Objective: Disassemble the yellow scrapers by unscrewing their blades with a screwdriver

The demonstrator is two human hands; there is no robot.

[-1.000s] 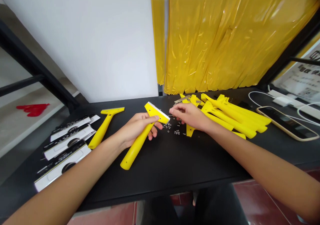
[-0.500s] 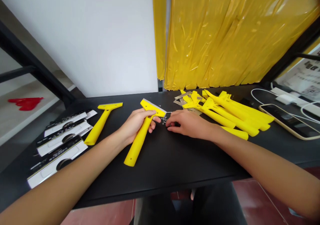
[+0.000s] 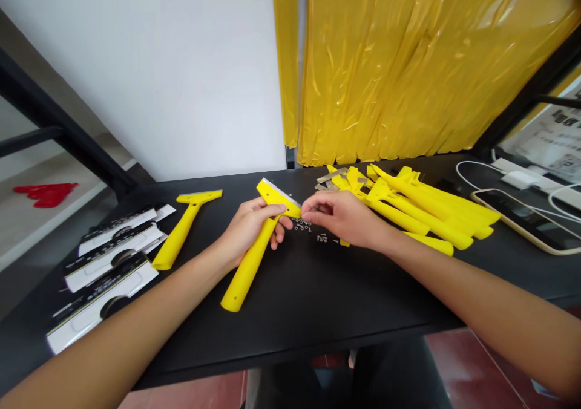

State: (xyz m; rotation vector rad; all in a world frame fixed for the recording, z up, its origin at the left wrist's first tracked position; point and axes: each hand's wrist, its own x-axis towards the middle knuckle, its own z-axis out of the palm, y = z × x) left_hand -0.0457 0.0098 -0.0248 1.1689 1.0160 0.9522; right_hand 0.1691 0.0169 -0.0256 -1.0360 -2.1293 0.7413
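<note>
My left hand grips a yellow scraper near its head, thumb on top. The scraper's head points up and its handle slants down towards the front. My right hand has its fingertips pinched together at the right end of the scraper's head; whatever they hold is too small to make out. Small metal nuts and screws lie on the black table below and beside my right hand. A second yellow scraper lies to the left.
White and black cards are stacked at the left. Several yellow handles and metal plates lie at the right, by a phone and white cables. Behind hangs yellow plastic.
My right hand has moved slightly up, its fingers now at the scraper's head. The thin metal rod seen beside the head no longer shows. More nuts and screws are uncovered.
</note>
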